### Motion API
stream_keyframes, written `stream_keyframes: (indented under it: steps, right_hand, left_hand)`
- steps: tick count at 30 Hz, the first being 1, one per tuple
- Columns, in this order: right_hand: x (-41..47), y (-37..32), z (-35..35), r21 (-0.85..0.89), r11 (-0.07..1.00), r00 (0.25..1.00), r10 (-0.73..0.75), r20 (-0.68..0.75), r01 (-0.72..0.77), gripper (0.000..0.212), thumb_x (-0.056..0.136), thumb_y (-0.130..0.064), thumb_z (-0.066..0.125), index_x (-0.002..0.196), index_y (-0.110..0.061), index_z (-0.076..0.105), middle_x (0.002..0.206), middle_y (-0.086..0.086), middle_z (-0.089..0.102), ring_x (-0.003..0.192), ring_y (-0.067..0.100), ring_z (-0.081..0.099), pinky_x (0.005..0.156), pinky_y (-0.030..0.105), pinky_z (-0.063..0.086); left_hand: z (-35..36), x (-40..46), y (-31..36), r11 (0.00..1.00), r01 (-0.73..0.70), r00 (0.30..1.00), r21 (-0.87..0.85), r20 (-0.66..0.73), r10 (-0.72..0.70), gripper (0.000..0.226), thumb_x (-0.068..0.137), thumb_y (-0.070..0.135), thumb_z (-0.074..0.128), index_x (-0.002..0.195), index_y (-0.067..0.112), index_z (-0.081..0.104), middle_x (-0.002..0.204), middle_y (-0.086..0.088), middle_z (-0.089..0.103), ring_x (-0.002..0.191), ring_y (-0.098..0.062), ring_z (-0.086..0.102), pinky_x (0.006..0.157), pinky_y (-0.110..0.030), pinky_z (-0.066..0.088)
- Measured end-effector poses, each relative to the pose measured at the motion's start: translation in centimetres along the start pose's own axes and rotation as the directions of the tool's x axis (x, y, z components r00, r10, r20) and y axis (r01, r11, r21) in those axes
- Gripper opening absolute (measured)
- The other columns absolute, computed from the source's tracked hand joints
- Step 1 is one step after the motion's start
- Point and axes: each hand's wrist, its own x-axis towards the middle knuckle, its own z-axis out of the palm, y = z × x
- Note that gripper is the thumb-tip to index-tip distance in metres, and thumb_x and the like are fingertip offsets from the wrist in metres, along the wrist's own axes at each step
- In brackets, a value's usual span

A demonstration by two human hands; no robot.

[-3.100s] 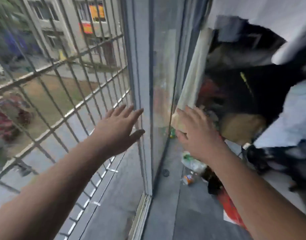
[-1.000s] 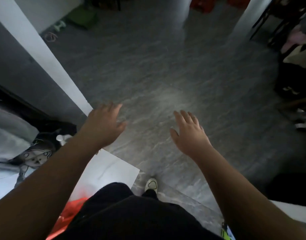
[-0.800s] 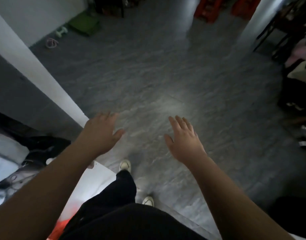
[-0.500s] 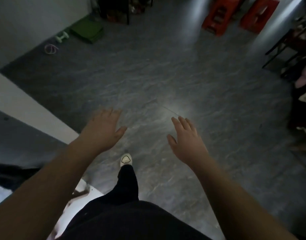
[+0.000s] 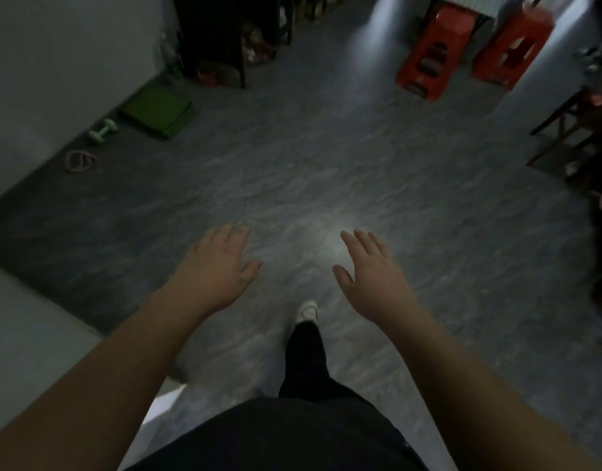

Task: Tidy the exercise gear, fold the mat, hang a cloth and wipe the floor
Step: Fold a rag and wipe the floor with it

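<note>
Both hands, left [image 5: 218, 270] and right [image 5: 372, 277], hang released, fingers spread, holding nothing. Far ahead and left of them the folded green mat [image 5: 156, 112], dumbbell [image 5: 103, 129] and pink band [image 5: 79, 160] lie by the wall; in this dimness a careless step might snag that band.

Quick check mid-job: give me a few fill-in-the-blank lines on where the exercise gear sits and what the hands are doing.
1. The folded mat is coloured ____.
2. The dumbbell lies between the mat and the pink ____.
3. The left hand and right hand hold ____.
4. The two stools are coloured ____.

Missing words: green; band; nothing; red
</note>
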Motion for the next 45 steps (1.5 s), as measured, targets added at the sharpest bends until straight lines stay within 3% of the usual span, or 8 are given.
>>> stream_keyframes:
  steps: [3, 6, 14, 21, 34, 45]
  right_hand:
    - [8.7, 0.3, -1.1, -0.005, 1.000, 1.000, -0.024, -0.007, 0.024, 0.067, 0.099, -0.050, 0.042, 0.157, -0.027, 0.016, 0.165, -0.001, 0.015, 0.153, 0.022, 0.006, 0.122, 0.042, 0.016]
    - [18.1, 0.5, -2.8, -0.014, 0.998, 0.998, -0.056, -0.013, 0.056, 0.067, 0.099, -0.051, 0.042, 0.157, -0.027, 0.016, 0.165, 0.000, 0.017, 0.153, 0.023, 0.008, 0.121, 0.041, 0.017]
    - [41.3, -3.8, -9.5, -0.082, 0.971, 0.974, -0.220, 0.059, 0.224, 0.067, 0.099, -0.052, 0.041, 0.156, -0.024, 0.018, 0.165, 0.002, 0.018, 0.152, 0.024, 0.010, 0.121, 0.041, 0.015]
    - [60.4, -10.0, -12.1, -0.073, 0.962, 0.964, -0.261, 0.046, 0.264, 0.067, 0.098, -0.051, 0.043, 0.155, -0.023, 0.022, 0.163, 0.003, 0.022, 0.151, 0.025, 0.011, 0.122, 0.044, 0.020]
    - [94.0, -23.0, -17.4, -0.014, 0.982, 0.982, -0.187, 0.007, 0.187, 0.067, 0.100, -0.050, 0.042, 0.156, -0.025, 0.017, 0.165, 0.002, 0.014, 0.152, 0.023, 0.005, 0.123, 0.043, 0.018]
    - [123.3, -20.9, -22.2, -0.012, 0.975, 0.974, -0.224, -0.027, 0.224, 0.068, 0.100, -0.049, 0.043, 0.157, -0.025, 0.014, 0.166, 0.002, 0.012, 0.153, 0.024, 0.004, 0.122, 0.048, 0.020]
  left_hand:
    - [-1.4, 7.8, -1.6, 0.999, 0.020, 1.000, 0.031, -0.008, -0.020, 0.099, 0.074, 0.075, 0.010, 0.153, 0.017, 0.027, 0.158, -0.017, 0.028, 0.145, -0.034, 0.029, 0.118, -0.047, 0.027]
    - [-3.8, 15.9, -3.2, 0.997, 0.057, 0.998, 0.049, -0.024, -0.056, 0.100, 0.073, 0.076, 0.008, 0.154, 0.019, 0.025, 0.160, -0.015, 0.025, 0.146, -0.033, 0.026, 0.117, -0.048, 0.026]
    - [-14.4, 33.3, -8.3, 0.982, 0.183, 0.981, -0.041, -0.064, -0.185, 0.075, 0.094, 0.061, 0.040, 0.156, 0.024, 0.016, 0.164, -0.009, 0.015, 0.150, -0.029, 0.015, 0.121, -0.047, 0.019]
    - [-19.9, 48.8, -16.7, 0.963, 0.250, 0.964, -0.101, -0.063, -0.257, 0.073, 0.097, 0.057, 0.040, 0.157, 0.026, 0.013, 0.165, -0.009, 0.011, 0.150, -0.030, 0.011, 0.121, -0.047, 0.015]
    - [-35.5, 81.5, -31.9, 0.984, 0.145, 0.989, 0.107, -0.016, -0.144, 0.073, 0.097, 0.061, 0.032, 0.157, 0.028, 0.008, 0.165, -0.006, 0.008, 0.151, -0.029, 0.011, 0.121, -0.050, 0.016]
    - [-42.0, 110.7, -34.0, 0.985, 0.121, 0.991, 0.122, -0.062, -0.115, 0.071, 0.097, 0.060, 0.033, 0.156, 0.030, 0.008, 0.165, -0.005, 0.009, 0.151, -0.027, 0.011, 0.121, -0.050, 0.014]
